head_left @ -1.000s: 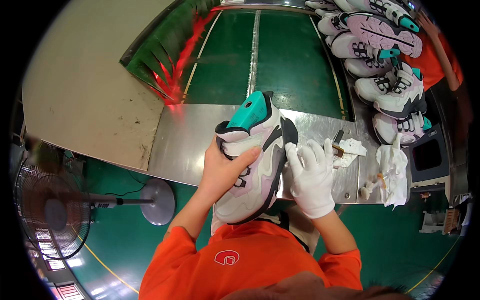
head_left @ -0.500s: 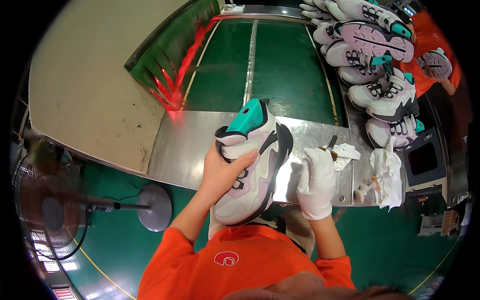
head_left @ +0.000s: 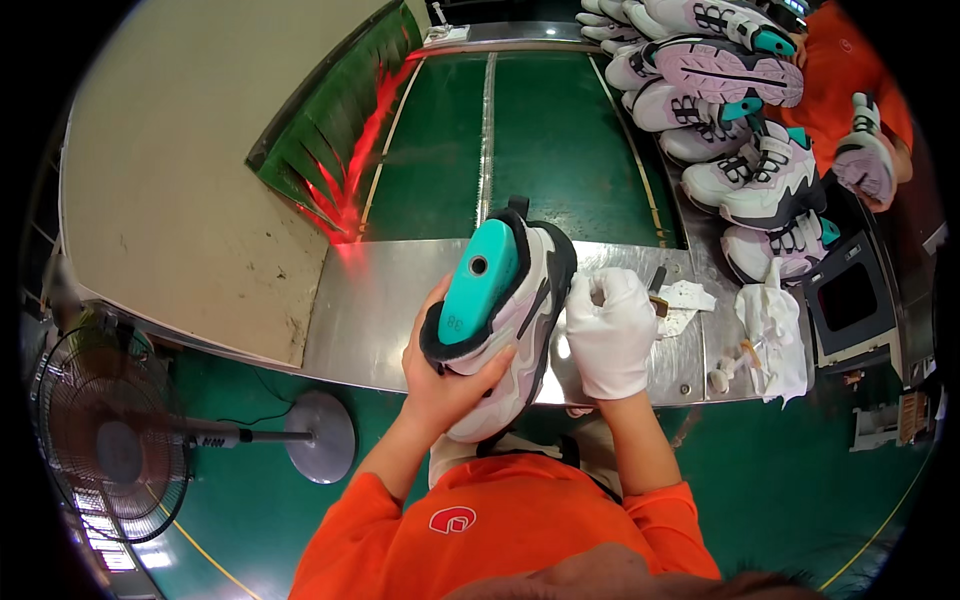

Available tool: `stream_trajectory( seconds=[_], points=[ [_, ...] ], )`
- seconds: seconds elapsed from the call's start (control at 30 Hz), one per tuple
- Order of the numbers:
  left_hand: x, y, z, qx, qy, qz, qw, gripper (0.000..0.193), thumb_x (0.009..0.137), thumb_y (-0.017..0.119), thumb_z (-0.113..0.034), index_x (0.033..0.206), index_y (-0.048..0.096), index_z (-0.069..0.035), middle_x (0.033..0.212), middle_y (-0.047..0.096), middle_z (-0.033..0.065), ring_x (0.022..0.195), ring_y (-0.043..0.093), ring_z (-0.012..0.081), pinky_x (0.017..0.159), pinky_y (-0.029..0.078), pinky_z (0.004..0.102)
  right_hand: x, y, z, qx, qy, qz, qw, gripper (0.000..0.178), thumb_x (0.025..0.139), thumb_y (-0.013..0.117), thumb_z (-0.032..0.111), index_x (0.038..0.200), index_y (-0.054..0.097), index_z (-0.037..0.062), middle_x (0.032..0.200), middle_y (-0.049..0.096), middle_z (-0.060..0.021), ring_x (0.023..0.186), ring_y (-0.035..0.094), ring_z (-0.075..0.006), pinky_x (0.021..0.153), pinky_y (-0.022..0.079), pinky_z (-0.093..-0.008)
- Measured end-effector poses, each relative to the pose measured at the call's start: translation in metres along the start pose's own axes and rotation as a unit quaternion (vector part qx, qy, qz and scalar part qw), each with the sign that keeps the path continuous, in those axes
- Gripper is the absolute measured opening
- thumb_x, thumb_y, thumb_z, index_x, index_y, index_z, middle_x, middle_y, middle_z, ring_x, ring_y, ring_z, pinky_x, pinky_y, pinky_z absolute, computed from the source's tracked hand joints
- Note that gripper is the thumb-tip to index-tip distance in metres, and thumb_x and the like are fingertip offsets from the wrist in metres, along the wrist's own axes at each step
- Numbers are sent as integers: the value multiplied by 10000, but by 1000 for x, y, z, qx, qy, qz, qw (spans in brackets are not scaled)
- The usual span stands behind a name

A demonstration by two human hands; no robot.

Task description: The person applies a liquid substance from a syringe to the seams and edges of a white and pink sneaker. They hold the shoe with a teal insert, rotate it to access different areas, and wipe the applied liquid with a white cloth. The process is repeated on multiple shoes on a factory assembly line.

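A white, pale-pink and black sneaker [head_left: 530,340] is held up over the near edge of the metal table, its heel pointing away from me. A teal shoe last [head_left: 478,300] fills its opening. My bare left hand [head_left: 440,390] is closed around the shoe from its left side, the thumb lying across the upper. On my right hand [head_left: 612,335] is a white glove. Its fingers are curled beside the shoe's dark sole edge, close to it or touching; whatever they may hold is hidden.
Past the metal tabletop [head_left: 350,310] lies a green conveyor belt [head_left: 550,150], with red light along its left flaps. Similar sneakers [head_left: 770,190] are piled on the right, near a co-worker in orange. A dark-handled tool [head_left: 657,285] and white cloths [head_left: 775,340] lie right. A fan [head_left: 120,450] stands left.
The shoe has turned and tipped so that more of the teal last faces me. My gloved right hand has moved left, up to the sole edge, its fingers now curled.
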State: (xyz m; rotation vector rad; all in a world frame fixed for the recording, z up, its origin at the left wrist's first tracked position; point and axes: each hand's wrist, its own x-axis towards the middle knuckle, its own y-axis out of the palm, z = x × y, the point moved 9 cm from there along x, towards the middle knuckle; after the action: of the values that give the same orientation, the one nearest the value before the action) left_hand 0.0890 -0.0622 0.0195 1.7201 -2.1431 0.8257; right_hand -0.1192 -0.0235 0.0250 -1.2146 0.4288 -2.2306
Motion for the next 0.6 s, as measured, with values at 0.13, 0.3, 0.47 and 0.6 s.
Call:
stream_trajectory(
  seconds=[0.13, 0.3, 0.47, 0.6],
  points=[
    [-3, -3, -5, 15, 34, -8, 999, 828, 693, 855, -113, 1377, 420, 56, 1265, 585, 156, 1137, 608, 221, 970, 482, 333, -1, -9, 0, 165, 52, 45, 984, 119, 782, 706, 74, 878, 636, 62, 843, 624, -129, 763, 619, -310, 669, 494, -385],
    [-7, -7, -3, -13, 19, -3, 1000, 833, 684, 860, -106, 1371, 420, 62, 1273, 576, 158, 1149, 599, 224, 980, 474, 339, -9, -20, 19, 172, -61, 65, 981, 240, 762, 709, 16, 989, 663, 79, 940, 645, -118, 836, 635, -311, 738, 510, -378],
    [-10, -8, -1, -51, 4, -7, 999, 835, 685, 860, -106, 1373, 417, 58, 1291, 563, 159, 1172, 584, 228, 998, 461, 345, -8, -25, 26, 140, -128, 62, 980, 279, 739, 738, 16, 999, 659, 81, 945, 644, -110, 836, 628, -322, 725, 505, -393],
    [-7, -7, -5, -99, -51, 6, 994, 832, 689, 858, -104, 1374, 415, 56, 1294, 563, 159, 1183, 572, 223, 1002, 459, 347, -4, -32, 31, 169, -178, 70, 967, 290, 715, 723, -16, 978, 643, 77, 909, 623, -100, 809, 611, -315, 695, 493, -392]
  ],
)
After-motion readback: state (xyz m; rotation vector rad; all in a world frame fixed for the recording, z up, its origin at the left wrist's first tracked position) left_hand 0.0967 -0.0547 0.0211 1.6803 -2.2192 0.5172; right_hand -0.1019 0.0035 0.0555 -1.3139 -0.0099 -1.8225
